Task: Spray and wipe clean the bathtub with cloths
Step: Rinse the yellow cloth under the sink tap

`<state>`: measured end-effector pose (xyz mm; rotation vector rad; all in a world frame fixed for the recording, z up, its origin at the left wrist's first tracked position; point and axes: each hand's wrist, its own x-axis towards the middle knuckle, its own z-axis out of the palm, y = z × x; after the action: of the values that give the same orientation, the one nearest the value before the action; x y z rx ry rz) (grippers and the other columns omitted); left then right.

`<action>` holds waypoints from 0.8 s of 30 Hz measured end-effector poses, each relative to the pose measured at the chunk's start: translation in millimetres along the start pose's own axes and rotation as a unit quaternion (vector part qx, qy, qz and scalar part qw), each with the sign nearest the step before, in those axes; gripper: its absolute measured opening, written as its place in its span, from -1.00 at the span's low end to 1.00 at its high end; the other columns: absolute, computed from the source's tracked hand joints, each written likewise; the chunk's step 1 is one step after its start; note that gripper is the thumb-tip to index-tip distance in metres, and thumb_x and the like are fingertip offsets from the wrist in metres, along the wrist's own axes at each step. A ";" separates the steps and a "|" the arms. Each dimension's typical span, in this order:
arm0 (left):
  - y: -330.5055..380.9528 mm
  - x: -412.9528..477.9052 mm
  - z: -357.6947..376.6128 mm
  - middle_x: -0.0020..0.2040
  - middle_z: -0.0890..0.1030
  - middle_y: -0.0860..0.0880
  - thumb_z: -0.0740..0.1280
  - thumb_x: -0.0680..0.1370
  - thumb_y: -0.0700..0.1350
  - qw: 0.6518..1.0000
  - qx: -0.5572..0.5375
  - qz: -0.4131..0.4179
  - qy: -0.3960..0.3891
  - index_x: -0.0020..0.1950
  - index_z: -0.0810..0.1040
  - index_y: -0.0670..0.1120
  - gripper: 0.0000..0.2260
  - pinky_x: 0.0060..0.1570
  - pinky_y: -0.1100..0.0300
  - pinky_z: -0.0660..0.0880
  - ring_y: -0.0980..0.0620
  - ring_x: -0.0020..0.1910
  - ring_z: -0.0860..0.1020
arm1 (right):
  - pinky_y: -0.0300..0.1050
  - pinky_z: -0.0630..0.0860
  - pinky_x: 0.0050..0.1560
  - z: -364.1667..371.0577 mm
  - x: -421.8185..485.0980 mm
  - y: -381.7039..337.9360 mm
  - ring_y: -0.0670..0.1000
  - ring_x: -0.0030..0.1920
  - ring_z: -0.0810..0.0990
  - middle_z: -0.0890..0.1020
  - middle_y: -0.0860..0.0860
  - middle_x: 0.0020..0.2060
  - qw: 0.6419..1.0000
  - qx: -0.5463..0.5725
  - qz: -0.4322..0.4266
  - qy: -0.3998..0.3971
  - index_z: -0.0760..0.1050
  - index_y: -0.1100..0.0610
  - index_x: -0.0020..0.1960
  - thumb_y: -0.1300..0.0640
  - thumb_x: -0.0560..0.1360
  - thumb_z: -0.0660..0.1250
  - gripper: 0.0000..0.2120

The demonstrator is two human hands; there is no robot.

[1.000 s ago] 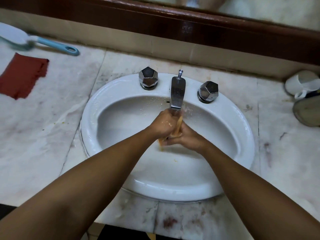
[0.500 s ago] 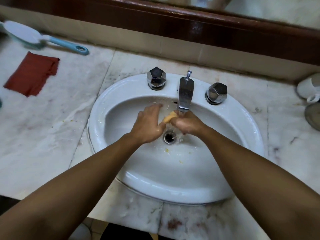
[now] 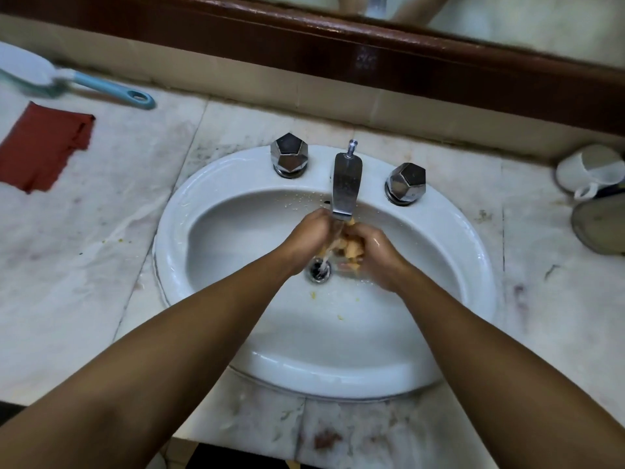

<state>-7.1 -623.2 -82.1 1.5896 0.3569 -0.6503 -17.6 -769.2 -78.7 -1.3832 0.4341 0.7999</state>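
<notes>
No readable text, labels, numbers — sink, taps, counter items all unmarked.

Glazed basin, chrome fittings, worn marble.

The sink is white glazed ceramic, glossy and smooth, beaded with water near the spout, which is polished metal like the two faceted knobs. The counter looks like pale veined marble, dull and stained, with dark joints between slabs. The red cloth is matt fabric with a frayed edge. The brush has a smooth blue plastic handle. The frame above is dark glossy wood. The cup is shiny white ceramic. The yellow cloth looks soaked and soft.
</notes>
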 end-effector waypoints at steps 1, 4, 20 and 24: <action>-0.1 -1.5 2.7 -0.19 0.64 -0.05 0.16 0.61 0.03 0.999 -0.036 -0.016 0.002 0.01 0.60 -0.11 -0.70 -0.23 0.11 0.45 -0.02 -0.21 0.55 | 0.05 0.58 0.00 5.9 -2.1 4.1 0.11 -0.16 0.62 0.65 0.06 -0.27 0.997 0.069 0.018 -0.033 0.59 0.13 -0.01 0.04 0.61 0.23 -0.79; 3.0 -6.1 -4.4 -0.11 0.69 -0.10 0.11 0.63 0.00 0.999 0.031 0.014 0.035 -0.15 0.60 -0.06 -0.67 0.00 0.05 0.51 -0.06 -0.11 0.62 | 0.09 0.64 -0.07 12.0 3.9 12.9 0.17 -0.19 0.65 0.66 0.16 -0.22 0.986 0.151 0.016 -0.063 0.53 0.16 0.16 0.10 0.59 0.30 -0.80; 5.0 12.6 -39.7 0.14 0.60 -0.16 0.37 0.58 -0.13 0.739 0.569 0.332 -0.139 0.29 0.56 -0.14 -0.71 -0.15 0.11 0.41 -0.15 0.03 0.59 | -0.19 0.07 -0.44 5.7 26.7 -17.2 -0.06 -0.54 0.29 0.41 0.02 -0.45 0.938 -0.253 0.148 -0.188 0.43 0.09 -0.31 0.13 0.48 0.44 -0.75; 7.7 11.9 -30.6 0.03 0.67 -0.16 0.41 0.52 -0.07 0.690 0.666 0.267 -0.090 0.18 0.58 -0.09 -0.75 -0.16 0.09 0.41 -0.22 -0.05 0.61 | -0.11 0.31 -0.37 16.1 25.1 -20.3 0.07 -0.43 0.42 0.51 0.07 -0.43 0.875 -0.473 0.006 -0.098 0.48 0.09 -0.33 0.11 0.42 0.44 -0.80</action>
<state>12.8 -595.9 -82.4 2.7824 -0.9803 -0.5816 10.9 -747.3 -79.4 -2.1652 -0.1627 1.2284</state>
